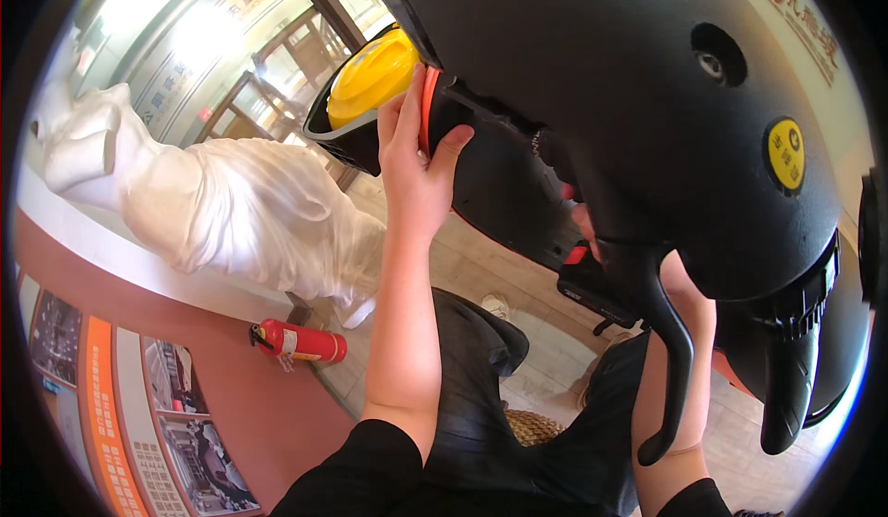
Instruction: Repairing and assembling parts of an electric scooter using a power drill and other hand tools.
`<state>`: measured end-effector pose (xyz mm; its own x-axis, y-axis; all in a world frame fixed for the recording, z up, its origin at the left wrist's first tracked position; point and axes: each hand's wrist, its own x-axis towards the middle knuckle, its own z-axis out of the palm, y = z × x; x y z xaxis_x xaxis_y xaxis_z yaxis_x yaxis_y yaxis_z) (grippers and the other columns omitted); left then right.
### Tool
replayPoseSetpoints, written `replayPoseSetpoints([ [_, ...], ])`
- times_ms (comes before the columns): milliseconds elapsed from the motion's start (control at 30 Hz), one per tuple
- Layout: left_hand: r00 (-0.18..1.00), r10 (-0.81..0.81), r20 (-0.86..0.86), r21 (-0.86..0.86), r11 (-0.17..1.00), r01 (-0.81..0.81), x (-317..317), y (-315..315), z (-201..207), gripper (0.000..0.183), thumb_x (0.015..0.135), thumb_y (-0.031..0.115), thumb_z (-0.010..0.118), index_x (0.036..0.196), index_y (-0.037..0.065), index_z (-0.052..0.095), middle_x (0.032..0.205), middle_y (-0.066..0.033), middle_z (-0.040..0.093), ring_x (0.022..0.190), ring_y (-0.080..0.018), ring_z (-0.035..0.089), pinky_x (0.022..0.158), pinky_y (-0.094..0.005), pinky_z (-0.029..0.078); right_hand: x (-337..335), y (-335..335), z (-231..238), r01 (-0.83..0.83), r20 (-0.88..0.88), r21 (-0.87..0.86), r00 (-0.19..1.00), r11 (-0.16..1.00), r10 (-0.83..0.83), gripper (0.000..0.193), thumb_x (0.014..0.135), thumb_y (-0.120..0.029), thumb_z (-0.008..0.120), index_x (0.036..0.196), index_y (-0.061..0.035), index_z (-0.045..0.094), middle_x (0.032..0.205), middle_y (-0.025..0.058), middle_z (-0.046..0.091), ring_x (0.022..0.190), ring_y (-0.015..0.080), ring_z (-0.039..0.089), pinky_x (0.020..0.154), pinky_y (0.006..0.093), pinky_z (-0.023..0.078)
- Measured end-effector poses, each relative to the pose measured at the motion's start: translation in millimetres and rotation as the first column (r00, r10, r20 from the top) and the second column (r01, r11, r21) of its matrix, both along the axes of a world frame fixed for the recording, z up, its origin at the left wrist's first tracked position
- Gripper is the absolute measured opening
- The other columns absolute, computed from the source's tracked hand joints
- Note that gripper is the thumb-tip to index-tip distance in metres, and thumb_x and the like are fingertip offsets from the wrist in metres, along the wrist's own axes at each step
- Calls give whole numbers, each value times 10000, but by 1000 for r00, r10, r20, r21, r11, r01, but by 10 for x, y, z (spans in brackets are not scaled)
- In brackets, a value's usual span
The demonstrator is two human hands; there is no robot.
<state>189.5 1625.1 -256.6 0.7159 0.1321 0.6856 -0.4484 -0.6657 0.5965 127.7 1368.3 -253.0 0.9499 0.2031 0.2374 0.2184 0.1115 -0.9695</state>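
Note:
A large black plastic body (592, 64), with a round lock-like recess, a yellow oval sticker and curved black levers, fills the upper right; it looks like the front of an electric scooter. My left hand (416, 161) grips an orange-edged black part (429, 101) of it, thumb on the near side and fingers on the far side. Right beside those fingers, a yellow helmet (375, 73) lies in a black basket (324, 133). My right hand (583, 226) reaches in behind a black brake lever (680, 350). Only a few curled fingertips show, by a small black box (592, 286); their hold is hidden.
A white draped statue (250, 203) stands to the left, close to my left forearm. A red fire extinguisher (305, 342) is by the reddish wall base. Picture panels (185, 424) line the lower left. My legs (472, 397) are below, over pale floor planks.

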Motion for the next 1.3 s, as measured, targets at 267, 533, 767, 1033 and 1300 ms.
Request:
replayPoseSetpoints([
  [267,999,-32,10,-19,999,33,77,-89,-14,770,867,200,816,1527,40,453,1231,-156,530,1125,-288,580,1018,-372,468,30,-109,-5,-60,-266,151,959,987,99,249,955,-199,721,1121,-14,716,787,-27,642,628,28,537,543,183,407],
  [533,999,-44,9,-26,999,44,85,-125,-9,797,857,149,816,1544,42,426,1249,-152,514,1146,-280,577,1028,-366,479,-19,-24,215,-11,-373,72,927,997,37,225,932,-202,706,1074,-28,707,706,-62,580,554,23,475,513,188,372],
  [767,997,-78,-17,-89,993,76,116,-109,-45,793,854,125,811,1543,37,427,1246,-155,514,1140,-281,578,1027,-362,478,29,-53,211,-78,-380,198,913,977,150,189,922,-185,706,1014,-22,678,699,-39,564,546,38,468,498,206,363],
  [1033,999,-39,25,-34,999,39,101,-142,-25,793,848,126,815,1538,34,435,1237,-152,518,1127,-278,583,1017,-358,479,-37,37,380,-13,-315,17,949,1000,17,179,861,-128,741,975,-10,667,687,-20,559,529,55,457,489,218,372],
  [1300,999,-35,32,-15,999,36,98,-153,-1,811,844,126,820,1549,51,426,1226,-150,522,1112,-278,583,1004,-355,482,9,28,435,-49,-371,14,927,999,50,169,847,-112,728,956,0,664,683,-6,561,519,58,456,489,221,382],
])
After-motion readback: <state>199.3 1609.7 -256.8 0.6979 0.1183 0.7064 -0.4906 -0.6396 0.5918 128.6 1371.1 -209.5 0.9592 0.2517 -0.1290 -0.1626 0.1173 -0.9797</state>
